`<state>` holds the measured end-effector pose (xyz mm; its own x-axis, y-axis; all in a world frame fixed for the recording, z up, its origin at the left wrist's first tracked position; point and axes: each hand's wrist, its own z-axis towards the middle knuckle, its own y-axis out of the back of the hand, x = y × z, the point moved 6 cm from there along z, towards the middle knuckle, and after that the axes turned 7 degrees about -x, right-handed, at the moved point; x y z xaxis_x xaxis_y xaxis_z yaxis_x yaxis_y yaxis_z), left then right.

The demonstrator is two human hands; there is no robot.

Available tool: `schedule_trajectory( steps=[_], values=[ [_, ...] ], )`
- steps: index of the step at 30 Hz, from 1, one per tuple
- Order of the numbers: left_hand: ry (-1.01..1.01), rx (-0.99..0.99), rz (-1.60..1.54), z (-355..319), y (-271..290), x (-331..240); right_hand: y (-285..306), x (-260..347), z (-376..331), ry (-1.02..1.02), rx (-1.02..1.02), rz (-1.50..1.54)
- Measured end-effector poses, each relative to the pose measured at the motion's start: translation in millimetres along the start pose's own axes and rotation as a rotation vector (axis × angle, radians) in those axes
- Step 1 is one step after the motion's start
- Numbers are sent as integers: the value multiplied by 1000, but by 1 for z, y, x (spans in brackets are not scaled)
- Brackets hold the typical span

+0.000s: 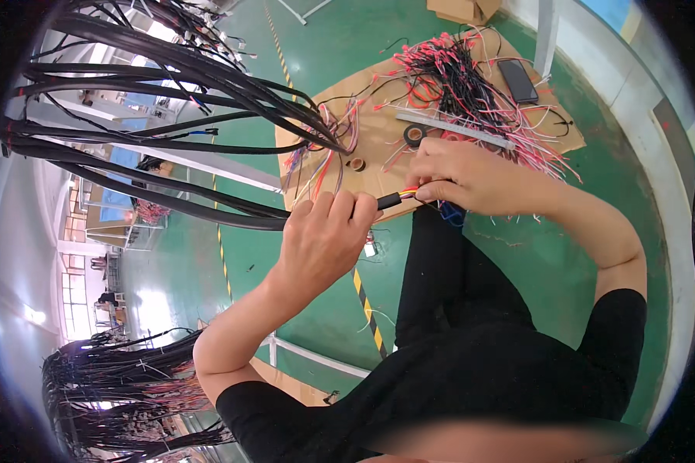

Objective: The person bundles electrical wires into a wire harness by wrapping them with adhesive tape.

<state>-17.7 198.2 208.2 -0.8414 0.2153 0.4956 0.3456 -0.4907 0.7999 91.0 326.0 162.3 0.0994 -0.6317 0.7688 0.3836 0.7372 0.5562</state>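
Observation:
A thick black cable [389, 201] runs through my left hand [326, 231], whose fingers are wrapped round it. From the cable's cut end come thin red, yellow and dark wires [409, 193]. My right hand [448, 179] pinches these wires just beyond the end of the black sheath. Its fingertips hide the wire tips. A roll of black tape [415, 135] lies just beyond my right hand on the cardboard-topped table [378, 127]. Beside it lies a long grey ruler-like strip [455, 131].
A bundle of black and red wires [467, 81] covers the table's far right, near a dark phone [517, 81]. Several thick black cables [185, 69] stretch in from the left. A second tape roll [357, 164] lies near them. More hanging cables [123, 386] stand at lower left.

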Motion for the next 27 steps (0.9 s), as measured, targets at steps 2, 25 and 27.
schedule_trajectory(
  steps=[2,25,27],
  values=[
    [21,0,-24,-1,-1,2,-2,1,-2,52,-116,39],
    [59,260,-677,1,25,18,10,46,6,193,229,170],
    [69,251,-670,1,23,18,5,41,4,26,293,231]
  ],
)
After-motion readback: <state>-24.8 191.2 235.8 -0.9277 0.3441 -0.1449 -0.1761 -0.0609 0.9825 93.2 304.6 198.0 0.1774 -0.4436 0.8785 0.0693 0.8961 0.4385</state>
